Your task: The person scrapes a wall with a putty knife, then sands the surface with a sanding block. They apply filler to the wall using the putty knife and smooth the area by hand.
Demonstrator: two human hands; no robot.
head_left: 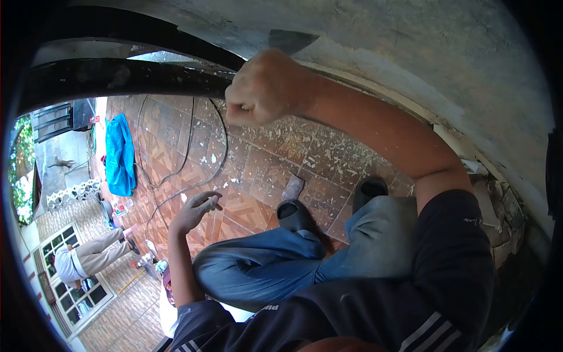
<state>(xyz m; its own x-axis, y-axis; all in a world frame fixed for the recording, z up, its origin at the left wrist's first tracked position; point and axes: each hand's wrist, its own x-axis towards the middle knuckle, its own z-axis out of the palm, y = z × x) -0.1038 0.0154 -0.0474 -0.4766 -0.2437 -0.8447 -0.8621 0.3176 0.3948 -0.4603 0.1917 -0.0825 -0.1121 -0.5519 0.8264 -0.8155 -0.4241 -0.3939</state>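
Note:
My right hand (261,88) is closed in a fist at the end of the dark beam (141,79), close to the grey wall. What its curled fingers hold, if anything, is hidden. Lower and to the left, my left hand (199,211) hovers over the tiled floor (246,205), fingers loosely stretched and nothing in them. A second dark bar (146,32) runs above the first. On the floor in front of my sandals (296,216) lies a small greyish-pink piece (293,186), flat like a scrap of sheet.
Pale flakes and shavings litter the tiles. Dark cables (190,135) loop across the floor beside a blue cloth or tarp (120,155). Another person (88,258) stands by a window at the far left. The grey wall (446,64) borders my right side, with debris (498,217) at its foot.

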